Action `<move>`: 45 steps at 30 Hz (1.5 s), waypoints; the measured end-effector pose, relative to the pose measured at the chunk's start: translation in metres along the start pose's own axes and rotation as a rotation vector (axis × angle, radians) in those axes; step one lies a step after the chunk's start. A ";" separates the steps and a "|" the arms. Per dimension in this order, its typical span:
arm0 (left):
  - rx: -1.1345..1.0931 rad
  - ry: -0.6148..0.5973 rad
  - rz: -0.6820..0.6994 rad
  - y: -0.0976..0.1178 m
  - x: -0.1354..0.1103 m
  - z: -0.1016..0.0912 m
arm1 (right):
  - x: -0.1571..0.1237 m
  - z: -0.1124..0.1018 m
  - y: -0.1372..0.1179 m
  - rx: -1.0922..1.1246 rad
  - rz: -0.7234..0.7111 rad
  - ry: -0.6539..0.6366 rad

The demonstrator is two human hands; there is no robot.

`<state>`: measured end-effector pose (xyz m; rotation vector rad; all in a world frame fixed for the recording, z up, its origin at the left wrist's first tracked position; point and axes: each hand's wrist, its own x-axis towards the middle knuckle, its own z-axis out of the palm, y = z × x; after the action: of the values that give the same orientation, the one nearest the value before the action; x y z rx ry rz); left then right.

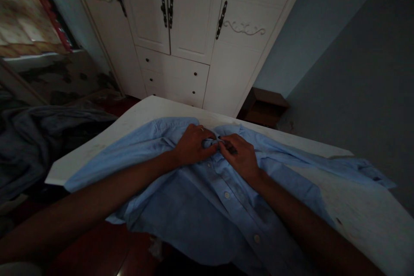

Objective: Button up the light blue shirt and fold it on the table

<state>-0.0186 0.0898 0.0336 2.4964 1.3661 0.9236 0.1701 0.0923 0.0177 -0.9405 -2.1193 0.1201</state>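
Observation:
A light blue button-up shirt (pixel 194 207) lies spread over a white table (pixel 152 105), its lower part hanging over the near edge. Near the collar, my left hand (pixel 196 144) pinches the front placket between thumb and fingers. My right hand (pixel 239 155) grips the fabric just beside it, fingertips almost meeting the left ones. Whatever small part sits between the fingertips is hidden. Below the hands, several pale buttons run down the placket, one of them a white button (pixel 227 195). One sleeve (pixel 349 170) stretches out to the right across the tabletop.
Behind the table stands a white wardrobe (pixel 190 17) with dark handles and drawers. A brown wooden box-like stand (pixel 267 105) is at its right. Dark grey cloth (pixel 29 138) is heaped at the left, below a patterned curtain (pixel 26 13). The floor (pixel 97 246) is red.

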 end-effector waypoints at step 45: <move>0.173 -0.194 0.053 -0.004 0.004 -0.006 | 0.012 0.001 0.017 0.175 -0.034 -0.209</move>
<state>-0.0232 0.0942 0.0381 2.6771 1.3764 0.5749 0.1747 0.1128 0.0181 -0.8177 -2.2714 0.3961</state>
